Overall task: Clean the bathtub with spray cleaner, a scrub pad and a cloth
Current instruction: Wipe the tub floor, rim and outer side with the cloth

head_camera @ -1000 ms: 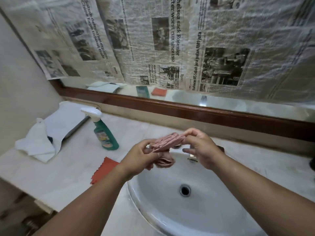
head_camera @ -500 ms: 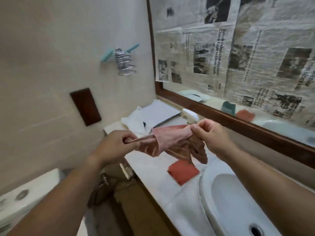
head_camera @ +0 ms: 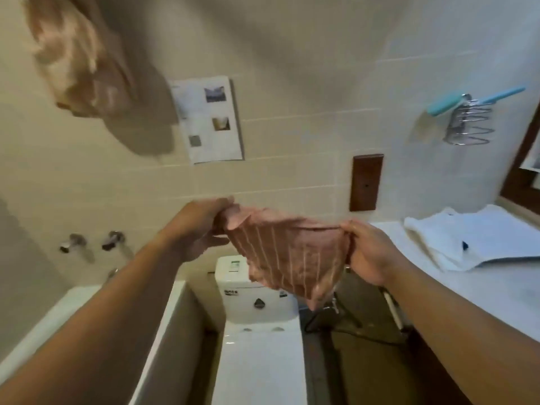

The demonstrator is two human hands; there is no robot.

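I hold the pink cloth (head_camera: pixel 289 255) stretched between both hands, its long axis running 9 to 3 o'clock. My left hand (head_camera: pixel 201 229) grips one end and my right hand (head_camera: pixel 371 252) the other, fingers curled round the fabric. The middle sags above the toilet (head_camera: pixel 257 302). The bathtub (head_camera: pixel 79 299) lies at about 8 o'clock from the cloth, nearer my left hand, so I judge the cloth must swing left and down.
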